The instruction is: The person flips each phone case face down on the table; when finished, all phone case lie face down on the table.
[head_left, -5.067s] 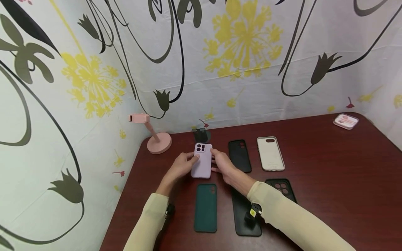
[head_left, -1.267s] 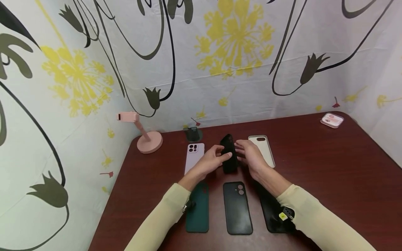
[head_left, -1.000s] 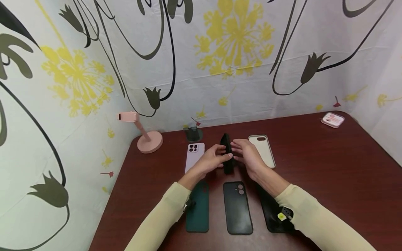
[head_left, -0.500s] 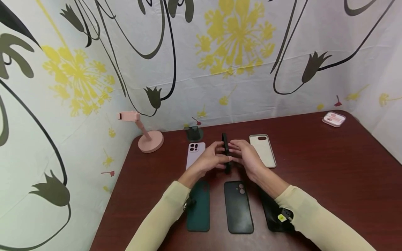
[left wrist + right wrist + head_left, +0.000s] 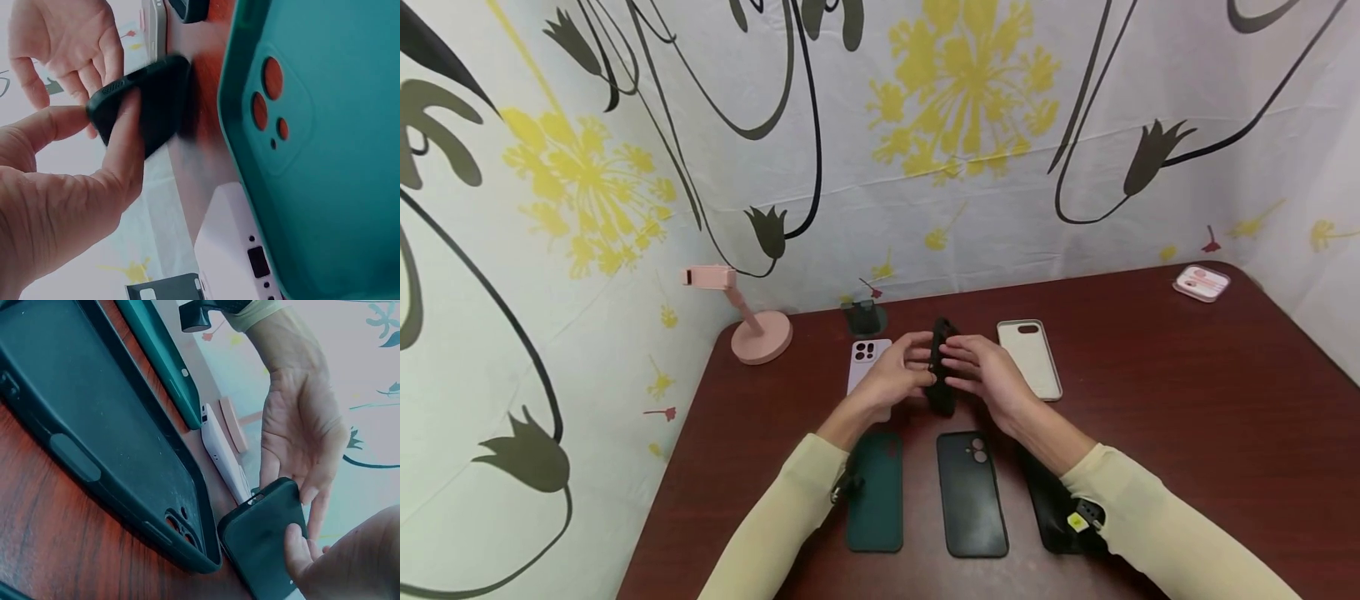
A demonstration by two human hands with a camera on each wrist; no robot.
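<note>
Black phone case (image 5: 942,367): held on edge above the counter (image 5: 1187,400), between both hands; its middle is covered by fingers, and only its ends show in the head view.
Left hand (image 5: 891,379): thumb and fingers (image 5: 125,144) pinch the case's left side; the hand hides the lower part of the lilac phone (image 5: 867,354).
Right hand (image 5: 992,379): fingers curled on the case's right side, thumb (image 5: 299,547) pressed on its face.
Green case (image 5: 876,492): flat on the counter, upper left corner under the left sleeve.
Black case, near row (image 5: 972,493): flat, fully visible.
Second black case (image 5: 1054,510): largely hidden under the right forearm.
White case (image 5: 1030,358): flat, just right of the hands.
Pink stand (image 5: 748,321): far left corner.
Small dark holder (image 5: 863,317): by the wall, detail unclear.
</note>
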